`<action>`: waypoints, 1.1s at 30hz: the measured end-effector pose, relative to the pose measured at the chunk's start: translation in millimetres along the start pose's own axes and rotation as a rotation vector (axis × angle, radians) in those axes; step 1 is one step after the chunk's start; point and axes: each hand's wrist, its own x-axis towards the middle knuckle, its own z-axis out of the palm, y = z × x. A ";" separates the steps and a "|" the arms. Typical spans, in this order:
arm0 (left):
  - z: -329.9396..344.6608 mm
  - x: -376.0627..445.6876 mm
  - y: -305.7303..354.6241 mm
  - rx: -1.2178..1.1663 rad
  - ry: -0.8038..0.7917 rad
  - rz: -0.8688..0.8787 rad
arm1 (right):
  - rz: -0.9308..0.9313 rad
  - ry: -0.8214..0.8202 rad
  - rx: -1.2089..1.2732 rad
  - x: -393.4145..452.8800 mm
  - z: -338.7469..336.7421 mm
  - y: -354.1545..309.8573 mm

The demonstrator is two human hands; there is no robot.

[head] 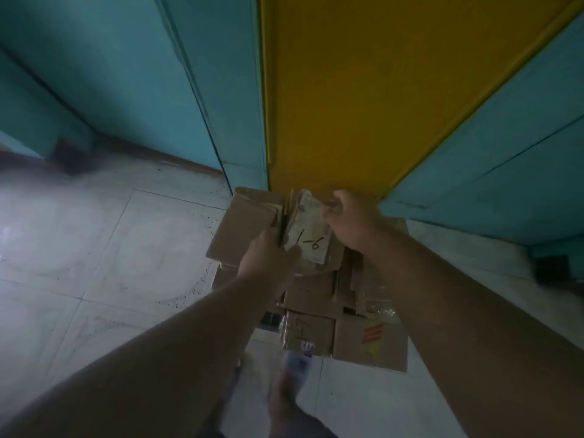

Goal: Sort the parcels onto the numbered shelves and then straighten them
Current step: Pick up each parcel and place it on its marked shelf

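Left of the hands: pale tiled floor (94, 248), speckled dark near the parcels, with a teal panel (126, 74) rising behind it. Under and beside the left hand (268, 254): a brown box (243, 226), its flap lifted, standing at the far end of the pile. Left hand closed on the near edge of the labelled parcel (311, 235), thumb lying across the white label just beside the handwritten "1-6". Between the hands: that parcel, held tilted above the pile, wrapped in clear film. Right hand (350, 219) curled over the parcel's far right corner, fingers pinching the edge; fingertips partly hidden. Below the hands, toward the body: a loose pile of cardboard parcels (316, 301) on the floor, one with pen marks (308, 331), one to its right with orange stripes (374, 335). Beyond the hands: a yellow panel (363, 90) running up and away. Right of the hands: another teal panel (505, 169), more tile beneath it. Nearest the camera: a blurred bare foot (286, 403).
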 end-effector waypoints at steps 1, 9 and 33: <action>4.9 3.5 -0.6 0.001 -0.002 -0.020 | 0.021 -0.050 0.000 1.7 2.1 -0.3; -8.6 -20.3 26.1 -0.326 -0.016 -0.109 | -0.022 0.150 0.081 -39.0 -35.7 -6.2; -72.0 -281.3 171.8 -0.445 -0.654 0.615 | 0.049 0.957 0.284 -470.0 -167.1 -56.5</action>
